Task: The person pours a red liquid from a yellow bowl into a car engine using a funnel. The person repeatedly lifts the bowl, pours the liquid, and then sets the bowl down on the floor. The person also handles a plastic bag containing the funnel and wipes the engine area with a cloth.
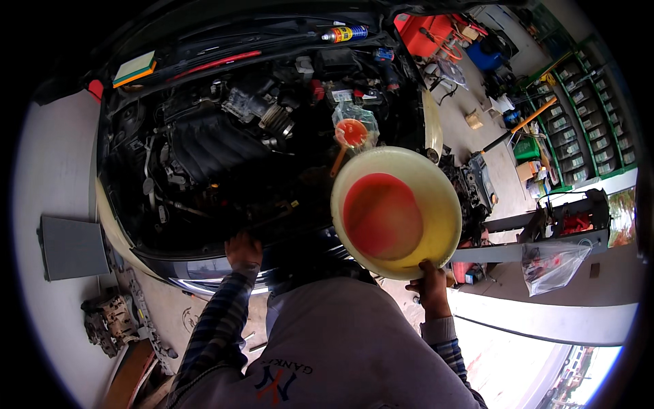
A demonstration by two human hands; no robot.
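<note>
My right hand (432, 290) is closed on the near rim of a large pale yellow basin (443, 204), thumb over the edge. Red liquid (383, 215) pools toward the basin's left side, and the basin is tilted. Just beyond its far rim, an orange-handled scoop or funnel (353, 133) with red in it sits in clear plastic film (366, 117); its exact kind I cannot make out. My left hand (244, 251) rests on the car's front edge (204, 267), fingers curled over it, fingertips lost in shadow.
The open engine bay has a black ribbed engine cover (214, 146) and a battery (344, 95). A spray can (345, 34) and an air filter (135, 69) lie along its far edge. Green shelving (579, 116) stands right; a grey panel (73, 247) and engine part (109, 324) are left.
</note>
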